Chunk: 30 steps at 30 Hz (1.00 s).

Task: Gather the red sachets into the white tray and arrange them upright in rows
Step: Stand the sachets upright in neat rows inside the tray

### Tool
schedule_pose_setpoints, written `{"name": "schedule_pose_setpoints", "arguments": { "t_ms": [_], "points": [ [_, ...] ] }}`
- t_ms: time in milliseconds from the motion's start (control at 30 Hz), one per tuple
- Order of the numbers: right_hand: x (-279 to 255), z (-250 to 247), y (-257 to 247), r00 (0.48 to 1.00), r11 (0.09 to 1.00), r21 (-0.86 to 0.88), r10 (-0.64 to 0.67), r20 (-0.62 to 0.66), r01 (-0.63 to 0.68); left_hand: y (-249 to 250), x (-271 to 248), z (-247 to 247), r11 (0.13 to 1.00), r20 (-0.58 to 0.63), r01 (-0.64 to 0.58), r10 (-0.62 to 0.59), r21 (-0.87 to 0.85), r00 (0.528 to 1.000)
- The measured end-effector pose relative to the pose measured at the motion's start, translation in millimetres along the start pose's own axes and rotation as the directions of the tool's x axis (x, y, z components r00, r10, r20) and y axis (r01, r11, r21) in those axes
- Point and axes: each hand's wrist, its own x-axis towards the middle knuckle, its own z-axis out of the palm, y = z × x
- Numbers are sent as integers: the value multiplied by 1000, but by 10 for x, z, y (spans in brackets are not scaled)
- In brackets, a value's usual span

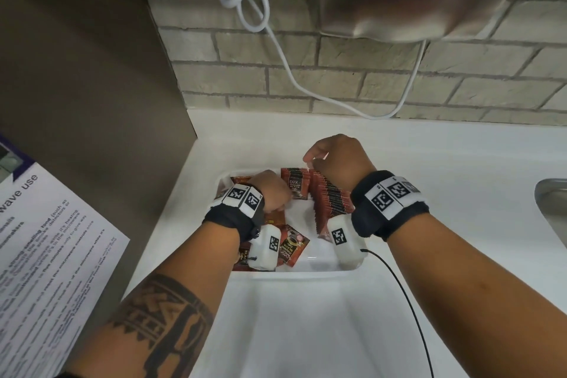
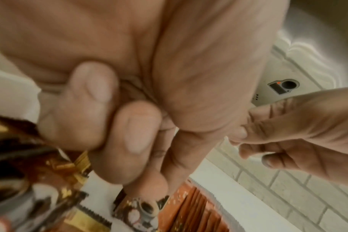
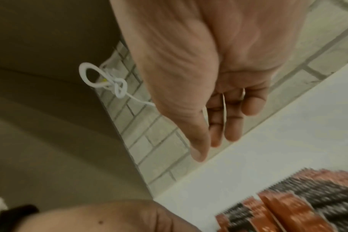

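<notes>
Two hands are working inside a white tray [image 1: 303, 273] sitting on a white worktop [image 1: 429, 163]. One packed row of red sachets [image 1: 329, 196] is standing upright along the tray's right side, a shorter upright bunch [image 1: 295, 182] is leaning at the far end, and loose sachets [image 1: 290, 247] are lying flat near the left and near edges. The left hand [image 1: 270, 192] is reaching down among the loose ones, its grip curling in; the left wrist view suggests it is pinching a sachet edge, though blur is leaving that uncertain. The right hand [image 1: 336, 159] is hovering over the far end of the row, its grip loosely bent and holding nothing.

Doing this step well probably means lifting one sachet by its top edge, turning it upright and sliding it against the bunch while the right hand is steadying the row from toppling.

Wrist cameras are covering part of the tray floor, and a sink [image 1: 552, 209] is being cut off at the right edge.
</notes>
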Motion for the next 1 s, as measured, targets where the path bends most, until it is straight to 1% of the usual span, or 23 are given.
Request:
{"name": "schedule_pose_setpoints", "arguments": {
  "t_ms": [33,100,167,233,300,367,467,567,633,700,767,867,1000],
  "points": [
    [-80,-40,-41,1000,1000,24,-11,9,11,-12,-62,-41,1000,-1,-6,6,-29,1000],
    [-262,-87,-139,998,997,73,-31,49,27,-54,-197,-99,993,-43,-28,23,-112,999],
    [-461,-71,-238,991,996,84,-14,133,3,-108,-290,-147,993,-94,-60,50,-106,994],
    [-655,16,-299,967,999,47,-8,256,-4,-188,-372,-170,993,-141,-59,44,-100,989],
    [-796,184,-315,930,1000,9,-15,368,12,-274,-402,-191,994,-177,-50,32,-97,984],
    [-880,386,-305,912,1000,1,10,409,-12,-350,-429,-225,993,-225,-40,13,-113,974],
    [-913,619,-309,913,990,66,90,397,-126,-463,-466,-297,991,-316,-28,-15,-130,949],
    [-792,778,-358,923,985,70,123,364,-159,-593,-439,-344,990,-389,-61,7,-129,921],
    [-669,869,-401,927,978,67,167,335,-200,-687,-401,-360,989,-402,-81,26,-120,915],
    [-554,946,-446,926,966,64,220,307,-250,-760,-363,-368,990,-379,-100,56,-98,924],
    [-456,1026,-493,914,959,21,263,308,-283,-806,-339,-369,993,-321,-95,69,-68,945],
    [-291,1194,-546,903,953,4,285,322,-302,-861,-294,-377,996,-263,-86,75,-32,962],
    [-213,1338,-645,906,950,-27,306,292,-312,-926,-241,-378,993,-229,-106,90,-60,969]
  ]
}}
